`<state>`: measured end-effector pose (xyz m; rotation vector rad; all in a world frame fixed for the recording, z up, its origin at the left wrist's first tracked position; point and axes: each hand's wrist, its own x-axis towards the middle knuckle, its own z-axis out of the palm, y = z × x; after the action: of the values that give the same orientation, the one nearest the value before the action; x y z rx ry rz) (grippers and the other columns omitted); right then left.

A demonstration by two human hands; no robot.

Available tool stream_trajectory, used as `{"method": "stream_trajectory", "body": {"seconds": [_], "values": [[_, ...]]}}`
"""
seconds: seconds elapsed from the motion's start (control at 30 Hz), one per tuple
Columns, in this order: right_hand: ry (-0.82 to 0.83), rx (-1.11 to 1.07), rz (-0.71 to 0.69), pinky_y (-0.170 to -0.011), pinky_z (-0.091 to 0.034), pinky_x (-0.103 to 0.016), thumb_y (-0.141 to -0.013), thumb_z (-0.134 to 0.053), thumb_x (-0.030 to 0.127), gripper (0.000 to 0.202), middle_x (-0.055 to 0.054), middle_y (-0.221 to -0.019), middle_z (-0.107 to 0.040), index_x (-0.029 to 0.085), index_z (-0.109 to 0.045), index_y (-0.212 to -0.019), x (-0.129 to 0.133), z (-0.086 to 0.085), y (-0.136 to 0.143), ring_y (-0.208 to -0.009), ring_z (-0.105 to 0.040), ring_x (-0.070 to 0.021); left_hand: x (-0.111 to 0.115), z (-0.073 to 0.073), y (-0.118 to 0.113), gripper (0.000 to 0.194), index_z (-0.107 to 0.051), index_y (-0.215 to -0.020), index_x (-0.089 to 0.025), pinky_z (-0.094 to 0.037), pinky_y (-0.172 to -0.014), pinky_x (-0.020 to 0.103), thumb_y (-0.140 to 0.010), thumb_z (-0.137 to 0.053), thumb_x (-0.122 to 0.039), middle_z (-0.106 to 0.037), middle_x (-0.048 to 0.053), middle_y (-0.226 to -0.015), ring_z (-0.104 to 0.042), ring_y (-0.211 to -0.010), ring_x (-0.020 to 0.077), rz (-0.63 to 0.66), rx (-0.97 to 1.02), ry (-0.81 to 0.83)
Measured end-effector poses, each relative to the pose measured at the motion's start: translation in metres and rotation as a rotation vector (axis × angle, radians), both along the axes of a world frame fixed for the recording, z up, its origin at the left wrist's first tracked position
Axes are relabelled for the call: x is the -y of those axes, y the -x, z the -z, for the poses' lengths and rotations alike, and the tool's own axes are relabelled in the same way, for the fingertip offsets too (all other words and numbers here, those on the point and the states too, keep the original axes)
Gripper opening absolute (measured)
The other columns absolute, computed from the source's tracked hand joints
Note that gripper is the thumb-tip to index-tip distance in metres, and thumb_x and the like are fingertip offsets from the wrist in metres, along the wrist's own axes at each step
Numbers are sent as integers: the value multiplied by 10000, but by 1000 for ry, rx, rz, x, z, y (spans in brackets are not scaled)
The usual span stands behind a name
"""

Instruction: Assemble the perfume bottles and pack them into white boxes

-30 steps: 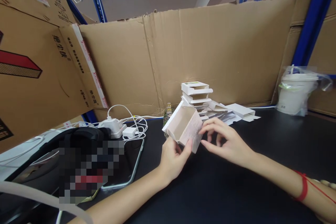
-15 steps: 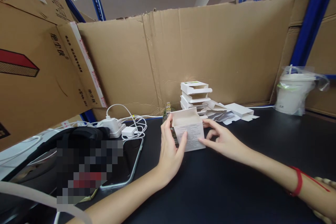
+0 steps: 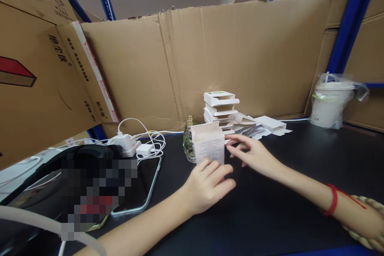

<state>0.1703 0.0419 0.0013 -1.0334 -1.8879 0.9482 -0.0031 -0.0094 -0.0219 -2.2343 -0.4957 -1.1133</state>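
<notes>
A small white carton [image 3: 209,149] printed with fine text stands upright on the black tabletop, its top flap raised. My left hand [image 3: 210,186] is in front of the carton's lower part, palm down, with loosely bent fingers and the thumb apart. Nothing shows in its grasp, and it hides the carton's bottom edge. To the carton's right is my right hand [image 3: 252,153], fingers spread and pointing at its side. Whether the fingertips touch the carton I cannot tell. Partly behind the carton's left side stands a clear glass object [image 3: 189,146] with gold-coloured parts on top.
Open white boxes [image 3: 220,98] are stacked behind the carton, with flattened packaging [image 3: 255,128] beside them. A bagged white cup [image 3: 331,104] stands far right. On the left lie a phone [image 3: 139,188], a white charger [image 3: 123,144] with cables and a black headset-like item [image 3: 90,152]. Cardboard walls [image 3: 252,56] surround the table.
My left hand has let go of the carton's left side and moved down in front of it. The carton now stands more upright, slightly left. My right hand's fingers have spread.
</notes>
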Motion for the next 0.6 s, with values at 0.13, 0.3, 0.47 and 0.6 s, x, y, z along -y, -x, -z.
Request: {"method": "stream_trajectory", "body": {"seconds": [0.13,0.3,0.47,0.6], "values": [[-291,6,252,-449,-432,-239,-737,-519,385,291,-64,-780,-602,150,-607,-885,-15,-11,-13,-620,-553,-140,-6,4,2,285,-545,-660,-152,-338,-504,188,-817,-362,-1,-574,11,-755,-450,-556,59,8,49,124],[-444,206,656,-577,-410,-295,-716,-465,226,202,-73,-831,-613,176,-619,-838,-41,-23,-43,-663,-549,-170,-9,6,5,303,-538,-660,-153,-317,-453,190,-825,-320,-23,-535,4,-735,-443,-540,56,46,-94,169],[-344,503,856,-702,-427,-334,-666,-487,184,319,-89,-979,-560,186,-582,-971,-68,-13,-83,-798,-558,-203,-6,5,3,303,-522,-678,-153,-343,-447,219,-872,-297,-95,-549,16,-770,-470,-556,77,-1,-255,122],[-285,539,915,-687,-432,-417,-598,-591,297,447,-159,-957,-517,155,-543,-1020,-86,10,-107,-893,-534,-314,-7,6,3,314,-525,-696,-154,-358,-442,213,-886,-277,-123,-557,14,-779,-471,-531,72,-3,-277,186]]}}
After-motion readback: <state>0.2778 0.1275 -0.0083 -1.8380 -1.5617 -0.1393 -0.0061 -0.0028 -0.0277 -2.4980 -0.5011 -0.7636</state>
